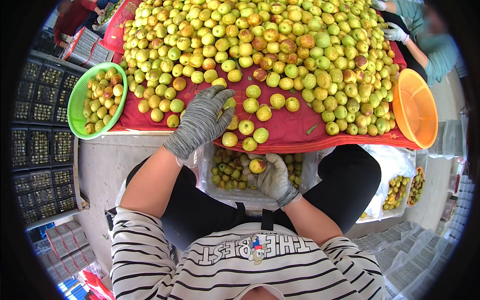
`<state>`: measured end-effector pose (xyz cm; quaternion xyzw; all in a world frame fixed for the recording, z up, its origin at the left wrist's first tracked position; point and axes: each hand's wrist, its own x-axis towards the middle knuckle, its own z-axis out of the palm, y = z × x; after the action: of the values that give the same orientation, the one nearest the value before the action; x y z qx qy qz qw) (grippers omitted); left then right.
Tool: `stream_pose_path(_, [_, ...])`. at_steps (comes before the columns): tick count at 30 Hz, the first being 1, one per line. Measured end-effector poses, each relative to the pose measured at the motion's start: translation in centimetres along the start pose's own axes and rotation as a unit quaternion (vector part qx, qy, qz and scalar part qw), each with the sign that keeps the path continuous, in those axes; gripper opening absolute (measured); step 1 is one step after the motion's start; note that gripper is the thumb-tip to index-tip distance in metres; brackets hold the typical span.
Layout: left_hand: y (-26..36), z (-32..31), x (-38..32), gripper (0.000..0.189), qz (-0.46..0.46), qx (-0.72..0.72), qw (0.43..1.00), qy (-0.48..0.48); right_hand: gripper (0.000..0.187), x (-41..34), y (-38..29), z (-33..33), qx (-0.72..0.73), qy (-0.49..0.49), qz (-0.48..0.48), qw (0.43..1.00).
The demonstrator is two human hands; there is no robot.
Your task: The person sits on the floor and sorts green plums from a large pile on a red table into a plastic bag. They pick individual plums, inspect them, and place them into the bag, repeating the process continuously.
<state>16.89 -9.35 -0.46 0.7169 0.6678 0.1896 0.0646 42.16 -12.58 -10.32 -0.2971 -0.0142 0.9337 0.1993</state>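
My left hand (205, 120), in a grey knitted glove, reaches over the near edge of a red cloth (288, 129). Its thumb and fingers are apart around a few yellow-green jujubes (229, 103); what lies under the palm is hidden. In a paler, worn glove, my right hand (275, 180) holds a jujube with a brown patch (257, 165) on its fingers. That hand is above a plastic-lined crate (225, 193) between my knees, which has many jujubes in it. A large heap of jujubes (243, 48) covers most of the cloth, with several loose ones near its front edge.
A green plastic basket (71, 108) of jujubes stands at the left corner, and an orange basket (422, 108) tilts at the right. Black crates (41, 138) are stacked at left. A lined crate (378, 217) sits by my right knee. Across the heap, a co-worker's gloved hand (395, 33) touches the fruit.
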Motion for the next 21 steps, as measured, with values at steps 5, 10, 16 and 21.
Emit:
stream_pose_path(5, [-1.1, 1.3, -0.8, 0.045, -0.136, -0.266, 0.952, -0.071, 0.047, 0.1, -0.1, 0.2, 0.011, 0.002, 0.011, 1.0])
stream_pose_path(10, [-2.6, 2.3, -0.7, 0.044, 0.015, -0.256, 0.965, -0.046, 0.047, 0.2, 0.2, -0.3, -0.013, -0.013, -0.005, 1.0])
stream_pose_path(16, [-2.6, 2.4, -0.2, 0.047, -0.307, -0.631, 0.707, -0.087, 0.048, 0.8, 0.1, -0.8, 0.001, -0.029, 0.005, 1.0])
stream_pose_path(21, [-1.5, 3.1, 0.0, 0.04, -0.027, -0.324, 0.938, -0.12, 0.066, 0.3, -0.1, 0.0, 0.034, -0.039, -0.027, 0.998])
